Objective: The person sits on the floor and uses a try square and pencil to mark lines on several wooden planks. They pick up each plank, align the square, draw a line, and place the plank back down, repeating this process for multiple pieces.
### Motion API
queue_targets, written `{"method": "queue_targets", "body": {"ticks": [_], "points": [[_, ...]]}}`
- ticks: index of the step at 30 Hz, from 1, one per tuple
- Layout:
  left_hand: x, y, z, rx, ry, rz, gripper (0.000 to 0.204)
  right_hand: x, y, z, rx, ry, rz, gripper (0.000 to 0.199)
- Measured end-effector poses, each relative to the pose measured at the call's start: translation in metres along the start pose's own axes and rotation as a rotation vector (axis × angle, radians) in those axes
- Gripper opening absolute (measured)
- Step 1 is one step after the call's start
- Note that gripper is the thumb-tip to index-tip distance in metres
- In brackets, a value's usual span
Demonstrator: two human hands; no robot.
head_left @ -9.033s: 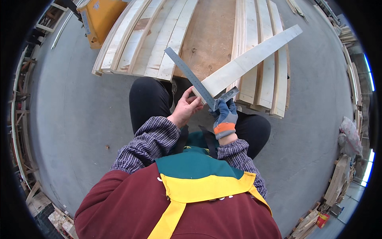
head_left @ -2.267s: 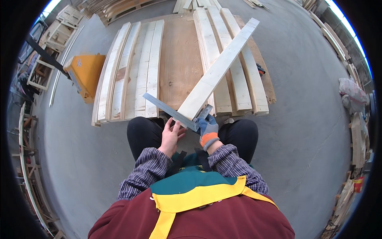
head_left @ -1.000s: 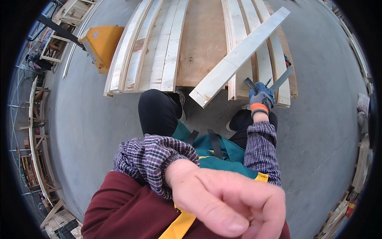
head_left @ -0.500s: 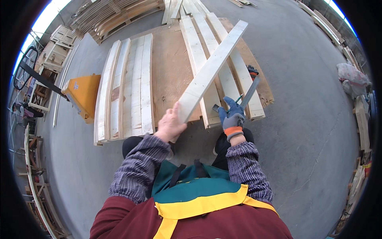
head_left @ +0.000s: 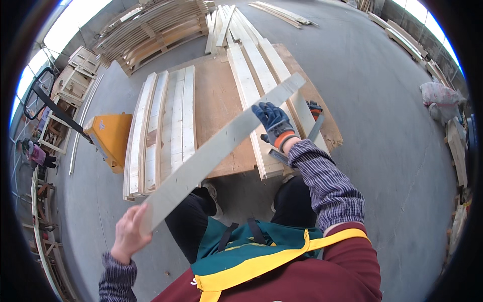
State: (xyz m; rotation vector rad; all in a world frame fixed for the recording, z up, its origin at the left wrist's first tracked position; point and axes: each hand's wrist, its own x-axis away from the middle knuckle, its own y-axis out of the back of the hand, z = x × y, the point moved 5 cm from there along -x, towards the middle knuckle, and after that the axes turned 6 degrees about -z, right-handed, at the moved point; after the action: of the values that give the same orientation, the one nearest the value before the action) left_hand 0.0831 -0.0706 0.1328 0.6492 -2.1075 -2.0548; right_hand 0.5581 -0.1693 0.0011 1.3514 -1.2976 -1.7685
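Note:
I hold a long pale wooden board (head_left: pixel 216 151) slanted across my front, from lower left to upper right. My bare left hand (head_left: pixel 128 234) grips its near end by my left knee. My right hand (head_left: pixel 271 121), in a blue glove with an orange cuff, grips the board's lower edge near its far end. A grey metal square (head_left: pixel 316 127) lies on the planks just beyond my right forearm, out of my hands.
A plywood sheet (head_left: pixel 216 100) on the concrete floor carries rows of pale planks (head_left: pixel 161 131) at left and right. A yellow pallet jack (head_left: pixel 108 136) stands to the left. Stacked pallets (head_left: pixel 151 25) lie beyond, crates (head_left: pixel 75 70) at far left, sacks (head_left: pixel 443 95) at right.
The board has swung down to my left, its near end carried by my left hand. My right hand has let go of the metal square and now grips the board.

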Motion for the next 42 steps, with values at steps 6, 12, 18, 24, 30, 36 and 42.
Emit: {"method": "queue_targets", "body": {"ticks": [6,12,18,24,30,36,42], "points": [[0.062,0.020,-0.001,-0.223,-0.006,-0.069,0.074,-0.043,-0.001,0.034,0.098,0.375,0.155,0.083],[0.053,0.202,0.076,-0.930,0.078,-0.585,0.050,-0.041,0.096,0.061,-0.291,0.286,-0.595,0.079],[-0.011,0.129,0.078,-0.304,0.004,-0.908,0.068,-0.058,0.190,0.086,-0.351,0.035,-0.696,0.093],[-0.073,-0.138,-0.075,0.747,-0.015,-0.311,0.099,-0.077,0.208,0.090,-0.795,-0.259,-0.571,0.081],[-0.058,-0.210,-0.147,0.912,0.106,-0.301,0.105,-0.070,0.160,0.072,-1.179,-0.663,-0.521,0.067],[-0.038,-0.244,-0.147,1.105,0.236,-0.148,0.067,-0.047,0.075,0.028,-1.251,-1.167,-0.609,0.056],[-0.065,-0.269,-0.130,1.529,0.278,0.178,0.069,-0.030,-0.010,-0.030,-1.098,-1.336,-0.367,0.068]]}}
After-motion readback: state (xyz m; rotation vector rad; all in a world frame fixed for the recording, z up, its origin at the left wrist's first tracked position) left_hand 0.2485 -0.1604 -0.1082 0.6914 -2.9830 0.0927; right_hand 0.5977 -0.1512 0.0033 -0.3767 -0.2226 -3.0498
